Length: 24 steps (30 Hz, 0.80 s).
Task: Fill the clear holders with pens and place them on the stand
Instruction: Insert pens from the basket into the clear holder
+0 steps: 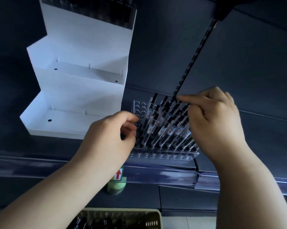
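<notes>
A dim scene with a cool blue cast is recorded. Most light is caught by the white stand (80,90), while the dark shelf panels (238,63) behind it are left nearly featureless. The left hand (109,134) and right hand (212,123) are evenly lit. The pens (164,126) are rendered fairly sharp. The stand's top and the basket (156,215) are smeared. Straight lines are bowed near the edges.

Shelf: you've got a dark shelf (263,138) in front of you, with a clear price rail (156,175) along its front edge.
Left side: a white stepped stand (83,90) stands upright on it.
Right side: a clear holder (162,156) sits just beside the stand, with pens (164,128) leaning in its holes.
Rail: it carries a red-arrow tag (118,174).
</notes>
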{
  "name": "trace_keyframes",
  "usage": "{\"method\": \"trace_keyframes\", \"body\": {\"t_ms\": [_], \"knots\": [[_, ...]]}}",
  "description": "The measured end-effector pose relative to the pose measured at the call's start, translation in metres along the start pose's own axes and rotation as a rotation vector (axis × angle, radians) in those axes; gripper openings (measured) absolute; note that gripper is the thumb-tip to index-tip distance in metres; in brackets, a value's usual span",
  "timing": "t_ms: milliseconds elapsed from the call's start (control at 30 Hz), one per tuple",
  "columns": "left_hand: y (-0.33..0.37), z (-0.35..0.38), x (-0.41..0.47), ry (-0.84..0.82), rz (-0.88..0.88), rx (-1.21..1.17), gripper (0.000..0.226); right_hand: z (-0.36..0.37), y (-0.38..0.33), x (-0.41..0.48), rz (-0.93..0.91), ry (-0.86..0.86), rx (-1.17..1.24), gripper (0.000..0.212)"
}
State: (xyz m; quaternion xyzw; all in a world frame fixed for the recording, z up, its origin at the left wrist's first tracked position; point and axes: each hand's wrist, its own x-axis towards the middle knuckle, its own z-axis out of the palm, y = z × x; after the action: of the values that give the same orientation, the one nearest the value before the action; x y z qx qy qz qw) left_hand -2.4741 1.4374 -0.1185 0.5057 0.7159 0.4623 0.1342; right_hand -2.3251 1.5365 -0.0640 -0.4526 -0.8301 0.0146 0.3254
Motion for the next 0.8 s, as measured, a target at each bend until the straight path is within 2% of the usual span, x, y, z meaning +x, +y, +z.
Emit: {"method": "trace_keyframes", "body": {"t_ms": [267, 567, 800], "knots": [[0.001, 0.001, 0.001, -0.005, -0.006, -0.011, 0.029, -0.001, 0.002, -0.003, -0.003, -0.021, -0.072, 0.049], [-0.002, 0.002, 0.002, -0.007, -0.011, -0.023, 0.029, 0.0, -0.017, -0.005, -0.1, 0.003, 0.003, 0.051], [-0.003, 0.0, 0.0, -0.001, -0.012, -0.015, 0.029, 0.009, -0.035, -0.003, -0.059, -0.14, -0.093, 0.054]]}}
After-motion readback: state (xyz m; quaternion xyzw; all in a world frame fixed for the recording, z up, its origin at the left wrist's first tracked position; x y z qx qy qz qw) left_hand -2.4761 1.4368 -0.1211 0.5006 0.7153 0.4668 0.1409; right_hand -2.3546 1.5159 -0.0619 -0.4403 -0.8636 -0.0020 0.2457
